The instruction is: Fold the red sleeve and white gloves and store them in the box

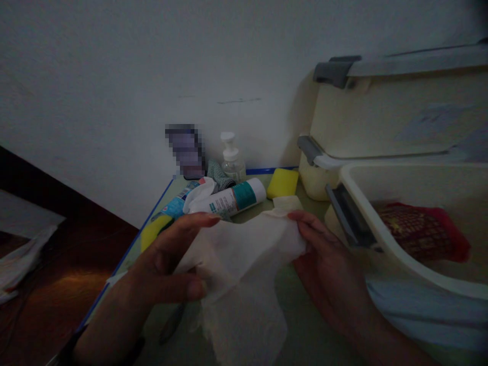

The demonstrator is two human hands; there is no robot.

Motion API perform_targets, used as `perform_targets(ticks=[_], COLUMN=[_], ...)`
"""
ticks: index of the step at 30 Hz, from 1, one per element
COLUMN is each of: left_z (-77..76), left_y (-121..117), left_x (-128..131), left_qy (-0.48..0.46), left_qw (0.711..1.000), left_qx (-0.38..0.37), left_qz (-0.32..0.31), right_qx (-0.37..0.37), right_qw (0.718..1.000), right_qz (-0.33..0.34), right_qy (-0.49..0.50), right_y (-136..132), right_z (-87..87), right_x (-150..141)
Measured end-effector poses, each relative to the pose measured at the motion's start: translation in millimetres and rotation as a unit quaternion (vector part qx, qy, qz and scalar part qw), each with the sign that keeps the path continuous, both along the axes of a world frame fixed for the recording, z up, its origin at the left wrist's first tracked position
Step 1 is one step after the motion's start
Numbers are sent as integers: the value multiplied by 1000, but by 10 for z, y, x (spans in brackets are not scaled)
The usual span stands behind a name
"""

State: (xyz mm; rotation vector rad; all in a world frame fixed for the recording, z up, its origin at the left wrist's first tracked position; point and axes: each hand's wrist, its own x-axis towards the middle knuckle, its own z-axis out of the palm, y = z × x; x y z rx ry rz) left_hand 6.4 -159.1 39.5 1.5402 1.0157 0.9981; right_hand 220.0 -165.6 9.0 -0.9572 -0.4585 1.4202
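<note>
A thin, slightly see-through white tissue [244,264] is spread between my two hands, its lower part hanging down over the green tabletop. My right hand [328,264] pinches its upper right corner between thumb and fingers. On the other side, my left hand [163,269] holds the left edge, thumb low against the sheet and index finger stretched along the top. Its other fingers are hidden behind the tissue. Just beyond lies a white and teal cylindrical container [244,195] on its side, beside a blue packet [177,203] with white material on it.
A phone [186,152] leans against the wall, near a clear pump bottle [232,160] and a grey-green cloth [220,175]. A yellow sponge-like block [282,184] sits at the back. Cream storage bins [381,117] stand right; the front one [396,262] contains a red mesh item [423,231].
</note>
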Motion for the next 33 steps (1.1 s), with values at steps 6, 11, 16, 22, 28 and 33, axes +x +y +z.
perform_targets(ticks=[6, 11, 16, 22, 28, 33], left_z=[4, -59, -107, -138, -113, -126], left_y=[267, 246, 168, 110, 97, 98], left_x=[16, 112, 207, 300, 285, 310], left_qy=[75, 182, 222, 130, 8, -82], left_qw=[995, 977, 941, 961, 999, 995], left_qx=[-18, 104, 240, 208, 33, -56], left_qz=[-67, -31, -83, -124, -33, -7], right_qx=[-19, -26, 15, 37, 41, 33], right_qw=[995, 988, 982, 975, 987, 987], right_qz=[32, 81, 157, 215, 158, 155], right_qy=[87, 126, 103, 45, 9, 5], right_y=[-29, -76, -98, -123, -75, -71], right_z=[75, 132, 83, 2, -53, -61], right_x=[-10, 2, -2, -42, -24, -29])
